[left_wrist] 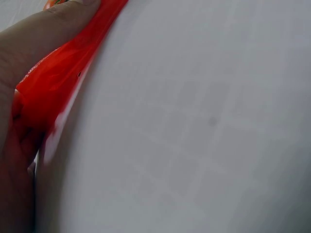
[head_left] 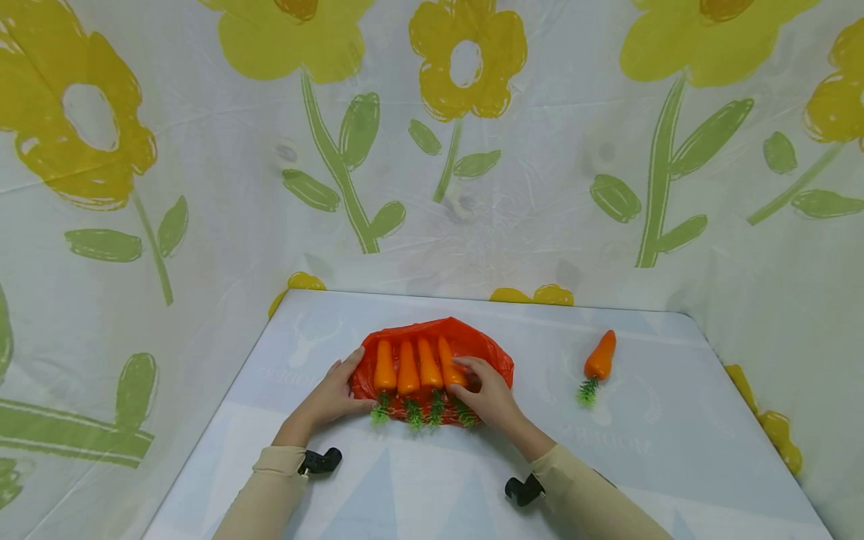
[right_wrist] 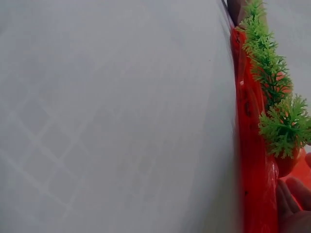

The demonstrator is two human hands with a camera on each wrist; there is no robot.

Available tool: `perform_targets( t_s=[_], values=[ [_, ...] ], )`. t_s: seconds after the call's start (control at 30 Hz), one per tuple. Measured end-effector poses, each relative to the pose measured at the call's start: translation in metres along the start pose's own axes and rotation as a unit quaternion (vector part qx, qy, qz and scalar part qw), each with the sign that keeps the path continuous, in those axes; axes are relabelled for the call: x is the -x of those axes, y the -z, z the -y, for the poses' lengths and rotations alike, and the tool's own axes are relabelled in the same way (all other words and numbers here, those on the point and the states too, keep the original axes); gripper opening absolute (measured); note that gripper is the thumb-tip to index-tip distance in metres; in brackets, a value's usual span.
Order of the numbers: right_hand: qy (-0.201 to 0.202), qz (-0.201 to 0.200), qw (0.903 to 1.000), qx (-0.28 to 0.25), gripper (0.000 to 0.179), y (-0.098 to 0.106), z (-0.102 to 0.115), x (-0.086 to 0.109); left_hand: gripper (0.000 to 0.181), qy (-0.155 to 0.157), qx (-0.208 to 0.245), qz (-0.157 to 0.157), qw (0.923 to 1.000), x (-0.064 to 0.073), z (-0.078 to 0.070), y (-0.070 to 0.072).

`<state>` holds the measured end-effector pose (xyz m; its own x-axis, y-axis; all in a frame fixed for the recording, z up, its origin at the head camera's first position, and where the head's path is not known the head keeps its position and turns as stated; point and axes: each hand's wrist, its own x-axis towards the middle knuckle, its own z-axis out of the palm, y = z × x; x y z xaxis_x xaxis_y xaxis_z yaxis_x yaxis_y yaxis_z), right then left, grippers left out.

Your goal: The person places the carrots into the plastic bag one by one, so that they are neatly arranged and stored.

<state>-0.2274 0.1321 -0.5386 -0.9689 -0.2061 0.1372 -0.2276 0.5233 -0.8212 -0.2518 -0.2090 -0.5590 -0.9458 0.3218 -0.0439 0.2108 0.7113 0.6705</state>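
A red, glossy plastic bag (head_left: 482,341) lies spread on the table, with several orange toy carrots (head_left: 407,367) side by side on it. Their green leafy tops (right_wrist: 286,124) point toward me. On the bag's left edge rests my left hand (head_left: 331,394); the left wrist view shows its thumb (left_wrist: 48,36) over the red plastic and its other fingers below. My right hand (head_left: 489,394) holds the rightmost carrot (head_left: 447,356) by its thick end, partly covering it. In the right wrist view, fingertips (right_wrist: 291,194) appear beside a carrot's base.
A single carrot (head_left: 601,356) lies apart on the right side of the table (head_left: 675,450), leafy end toward me. White cloth (head_left: 533,217) printed with yellow flowers hangs behind and on both sides. Black wrist cameras (head_left: 322,460) sit by the sleeves.
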Motion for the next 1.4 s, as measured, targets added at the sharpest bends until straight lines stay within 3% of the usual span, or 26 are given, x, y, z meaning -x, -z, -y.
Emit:
perform_targets(
  t_s=[0.47, 0.93, 1.4],
  values=[
    [0.023, -0.017, 0.9996, -0.001, 0.044, 0.008, -0.003, 0.004, 0.115, -0.005, -0.001, 0.001, 1.0000, 0.000, -0.001, 0.000],
    [0.003, -0.023, 0.9996, -0.016, 0.042, 0.019, -0.006, 0.009, 0.115, 0.002, 0.000, 0.002, 1.0000, 0.000, -0.001, 0.000],
    [0.008, -0.047, 0.9988, -0.012, 0.039, 0.027, -0.011, 0.013, 0.115, -0.001, -0.002, 0.002, 1.0000, 0.000, 0.001, 0.000]
  ],
)
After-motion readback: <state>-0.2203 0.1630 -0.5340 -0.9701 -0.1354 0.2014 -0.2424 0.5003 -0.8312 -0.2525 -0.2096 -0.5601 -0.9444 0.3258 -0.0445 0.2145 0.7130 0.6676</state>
